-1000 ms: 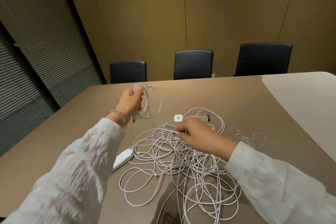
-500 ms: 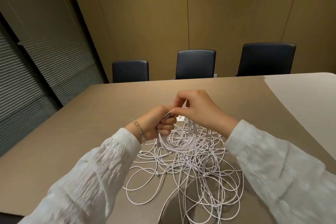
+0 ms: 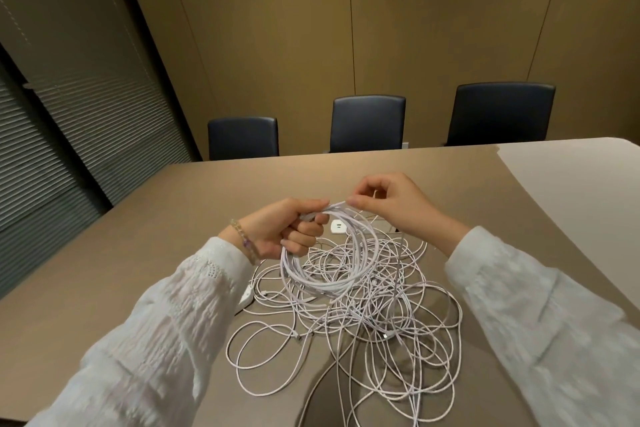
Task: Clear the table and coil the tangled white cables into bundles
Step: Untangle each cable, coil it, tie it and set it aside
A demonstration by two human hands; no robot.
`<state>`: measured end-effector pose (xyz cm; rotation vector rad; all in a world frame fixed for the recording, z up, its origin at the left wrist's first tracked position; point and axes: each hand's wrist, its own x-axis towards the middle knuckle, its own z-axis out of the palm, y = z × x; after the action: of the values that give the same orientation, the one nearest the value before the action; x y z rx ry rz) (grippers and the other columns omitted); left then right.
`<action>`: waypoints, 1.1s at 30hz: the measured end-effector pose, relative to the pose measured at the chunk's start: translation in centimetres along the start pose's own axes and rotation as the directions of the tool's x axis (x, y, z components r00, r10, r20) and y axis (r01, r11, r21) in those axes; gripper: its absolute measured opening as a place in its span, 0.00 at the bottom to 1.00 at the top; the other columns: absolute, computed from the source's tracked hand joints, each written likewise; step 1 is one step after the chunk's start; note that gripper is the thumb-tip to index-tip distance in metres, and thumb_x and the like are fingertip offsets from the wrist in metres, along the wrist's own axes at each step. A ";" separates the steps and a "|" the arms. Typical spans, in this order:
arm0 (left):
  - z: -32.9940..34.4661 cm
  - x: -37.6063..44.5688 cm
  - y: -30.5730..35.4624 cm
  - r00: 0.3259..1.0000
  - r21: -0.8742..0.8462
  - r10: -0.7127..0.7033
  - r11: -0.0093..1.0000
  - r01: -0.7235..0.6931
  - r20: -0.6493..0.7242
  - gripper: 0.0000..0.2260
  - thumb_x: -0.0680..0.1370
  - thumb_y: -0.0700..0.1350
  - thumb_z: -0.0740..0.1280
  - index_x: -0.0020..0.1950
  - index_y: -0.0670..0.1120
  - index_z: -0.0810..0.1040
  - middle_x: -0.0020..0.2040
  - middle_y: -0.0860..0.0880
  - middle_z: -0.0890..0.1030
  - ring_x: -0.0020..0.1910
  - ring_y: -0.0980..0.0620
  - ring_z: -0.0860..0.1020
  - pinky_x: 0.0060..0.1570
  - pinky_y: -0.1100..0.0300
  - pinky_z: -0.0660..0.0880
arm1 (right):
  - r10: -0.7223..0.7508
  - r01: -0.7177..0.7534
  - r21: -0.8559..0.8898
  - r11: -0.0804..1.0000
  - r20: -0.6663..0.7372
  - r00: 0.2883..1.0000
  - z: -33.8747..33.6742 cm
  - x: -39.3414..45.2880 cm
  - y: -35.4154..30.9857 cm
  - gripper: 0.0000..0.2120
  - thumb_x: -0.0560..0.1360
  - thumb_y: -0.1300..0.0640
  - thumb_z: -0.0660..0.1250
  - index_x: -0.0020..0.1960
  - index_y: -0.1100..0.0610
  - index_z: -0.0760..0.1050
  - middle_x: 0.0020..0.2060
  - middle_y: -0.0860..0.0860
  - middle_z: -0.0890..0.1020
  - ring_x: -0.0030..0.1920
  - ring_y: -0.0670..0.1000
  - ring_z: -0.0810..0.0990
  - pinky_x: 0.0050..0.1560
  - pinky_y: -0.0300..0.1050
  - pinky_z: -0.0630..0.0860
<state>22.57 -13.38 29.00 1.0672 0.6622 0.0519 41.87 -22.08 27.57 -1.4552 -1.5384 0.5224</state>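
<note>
White cable is the whole story here: one coil (image 3: 329, 253) of several turns hangs in the centre of the frame, while the tangle (image 3: 363, 322) spreads below it across the lower middle of the brown table (image 3: 156, 236). By my reading the job is at an early stage. Only this one bundle is forming, and it is not tied off; a strand appears to run down from it into the heap, though I cannot trace it for certain. No finished bundle lies anywhere in view. The great mass of loops is unsorted, and a small white charger (image 3: 338, 226) sits just above the heap, behind the coil. Another white block (image 3: 246, 298) peeps out at the left edge of the heap, half hidden by the sleeve. So the table is far from cleared.

The left hand (image 3: 287, 232), left of centre, is fisted round the top of the coil, thumb over the strands, knuckles toward the camera, a bead bracelet at the wrist. The right hand (image 3: 391, 204), just right of it and a little higher, pinches the cable between thumb and forefinger where it meets the left hand's grip, its other fingers curled loosely above. The two hands are nearly touching, both raised off the table.
</note>
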 end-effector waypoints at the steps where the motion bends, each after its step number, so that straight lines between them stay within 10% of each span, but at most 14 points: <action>1: 0.1 0.1 -0.1 1.000 -0.019 -0.001 1.000 0.001 0.009 0.14 0.77 0.51 0.62 0.34 0.45 0.69 0.23 0.54 0.60 0.22 0.58 0.51 0.17 0.69 0.50 | -0.008 0.008 -0.022 1.000 -0.029 1.000 0.0 0.2 0.0 0.02 0.74 0.54 0.71 0.42 0.50 0.80 0.35 0.46 0.81 0.33 0.39 0.73 0.38 0.37 0.71; 12: 0.1 0.3 -0.4 0.992 -0.091 0.076 0.992 -0.085 -0.098 0.20 0.79 0.55 0.60 0.29 0.47 0.67 0.24 0.54 0.60 0.20 0.59 0.55 0.17 0.69 0.52 | 0.103 -0.089 0.097 0.991 -0.157 0.982 -0.7 0.6 0.3 0.08 0.77 0.54 0.67 0.47 0.59 0.78 0.40 0.51 0.79 0.39 0.46 0.75 0.43 0.41 0.73; 16: 0.4 0.5 -0.2 0.953 0.014 0.193 0.981 -0.195 -0.234 0.20 0.81 0.55 0.59 0.32 0.49 0.63 0.26 0.53 0.60 0.20 0.58 0.57 0.20 0.67 0.52 | 0.296 -0.315 0.127 0.940 0.150 0.943 0.1 -0.2 -0.6 0.25 0.69 0.36 0.66 0.56 0.52 0.72 0.41 0.48 0.77 0.34 0.45 0.70 0.31 0.35 0.68; 19: 0.6 0.5 0.1 0.942 -0.050 0.233 0.966 -0.252 -0.242 0.21 0.81 0.55 0.59 0.31 0.48 0.64 0.25 0.53 0.60 0.19 0.58 0.57 0.19 0.67 0.53 | 0.292 -0.319 0.025 0.947 0.339 0.894 1.7 -1.0 -0.4 0.25 0.66 0.43 0.75 0.58 0.50 0.72 0.46 0.48 0.80 0.40 0.43 0.77 0.38 0.35 0.72; 25: -0.3 -0.8 0.0 0.980 -0.110 0.165 0.978 -0.177 -0.112 0.21 0.80 0.55 0.59 0.30 0.48 0.65 0.24 0.54 0.60 0.20 0.59 0.57 0.21 0.67 0.62 | 0.278 -0.301 0.174 0.938 0.143 0.950 1.4 -0.5 1.2 0.03 0.73 0.56 0.72 0.44 0.56 0.81 0.31 0.47 0.79 0.26 0.40 0.73 0.28 0.32 0.68; 33: -2.2 -1.0 0.6 0.952 -0.112 0.239 0.958 -0.263 -0.192 0.22 0.83 0.53 0.56 0.31 0.47 0.68 0.24 0.54 0.61 0.20 0.58 0.58 0.21 0.67 0.53 | 0.258 -0.290 0.297 0.910 0.143 0.956 3.5 -1.6 2.2 0.24 0.73 0.39 0.63 0.47 0.60 0.81 0.33 0.54 0.82 0.24 0.45 0.66 0.25 0.35 0.63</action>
<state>20.76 -11.73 29.34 1.0166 0.6685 0.4119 39.98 -22.11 23.63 -1.4146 -1.2589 0.9783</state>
